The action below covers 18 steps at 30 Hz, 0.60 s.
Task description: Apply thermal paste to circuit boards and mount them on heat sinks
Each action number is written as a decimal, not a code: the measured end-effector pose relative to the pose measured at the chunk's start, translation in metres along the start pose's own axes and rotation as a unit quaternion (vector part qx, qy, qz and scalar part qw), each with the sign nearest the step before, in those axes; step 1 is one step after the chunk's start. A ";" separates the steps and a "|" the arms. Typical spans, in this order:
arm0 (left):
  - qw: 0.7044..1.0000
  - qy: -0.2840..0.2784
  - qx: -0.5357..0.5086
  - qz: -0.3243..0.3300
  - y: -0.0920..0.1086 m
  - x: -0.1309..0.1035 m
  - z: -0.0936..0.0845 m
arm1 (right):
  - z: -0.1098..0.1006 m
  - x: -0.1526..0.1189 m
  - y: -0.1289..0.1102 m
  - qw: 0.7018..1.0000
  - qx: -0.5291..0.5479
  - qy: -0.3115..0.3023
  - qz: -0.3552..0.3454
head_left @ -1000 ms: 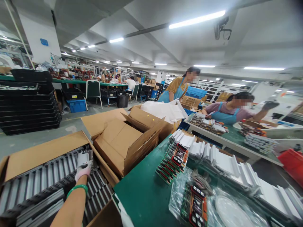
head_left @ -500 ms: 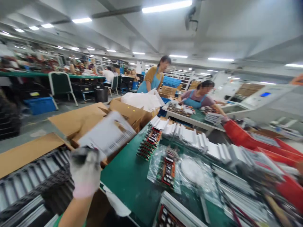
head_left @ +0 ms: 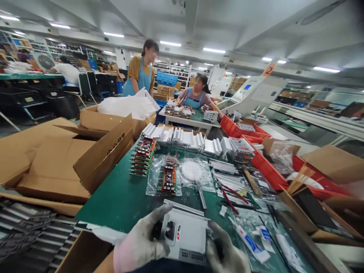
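A light grey plastic housing [head_left: 190, 231] with a dark socket, a red mark and rows of vent slots is held low over the near edge of the green table [head_left: 110, 203]. My gloved left hand [head_left: 143, 239] grips its left side, thumb on the upper corner. On the right side my gloved right hand [head_left: 226, 248] has its fingers closed round the edge. Just beyond the housing lies a white metal profile [head_left: 184, 207], partly covered by it. Farther off, a circuit board [head_left: 167, 179] rests on a clear plastic bag, beside a stack of circuit boards [head_left: 143, 156].
Red-handled pliers [head_left: 229, 197], metal strips [head_left: 227, 172] and glue tubes [head_left: 250, 240] lie on the right. White profiles [head_left: 187, 139] line the far edge. Open cardboard boxes [head_left: 57, 163] stand left, red bins [head_left: 264, 163] right. Two co-workers in blue aprons are at the back.
The grey housing has come from above the boxes at left to the table's near edge. My right hand has come into view and grips it too. The view has swung right.
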<state>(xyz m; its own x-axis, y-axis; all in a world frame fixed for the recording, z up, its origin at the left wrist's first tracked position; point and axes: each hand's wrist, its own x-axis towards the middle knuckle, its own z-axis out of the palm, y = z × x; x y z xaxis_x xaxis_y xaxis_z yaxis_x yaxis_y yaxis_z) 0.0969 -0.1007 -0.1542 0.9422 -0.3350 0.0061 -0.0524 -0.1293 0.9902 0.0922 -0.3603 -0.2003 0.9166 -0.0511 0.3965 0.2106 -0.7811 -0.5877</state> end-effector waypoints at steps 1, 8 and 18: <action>0.997 0.018 0.069 0.015 -0.002 0.001 -0.004 | 0.000 0.002 -0.002 1.000 0.011 -0.002 0.005; 0.885 0.076 0.393 0.239 -0.026 0.017 -0.018 | -0.009 0.022 -0.012 0.998 -0.040 -0.055 0.003; 0.883 0.057 0.421 0.200 -0.048 0.030 -0.022 | 0.001 0.029 -0.016 0.995 -0.057 -0.082 -0.013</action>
<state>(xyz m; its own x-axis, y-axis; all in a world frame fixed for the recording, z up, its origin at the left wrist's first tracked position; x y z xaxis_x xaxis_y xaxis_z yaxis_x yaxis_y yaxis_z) 0.1344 -0.0842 -0.1988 0.8170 -0.4210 0.3941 -0.5711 -0.6854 0.4517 0.1161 -0.3489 -0.1800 0.9565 0.0648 0.2843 0.2033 -0.8471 -0.4910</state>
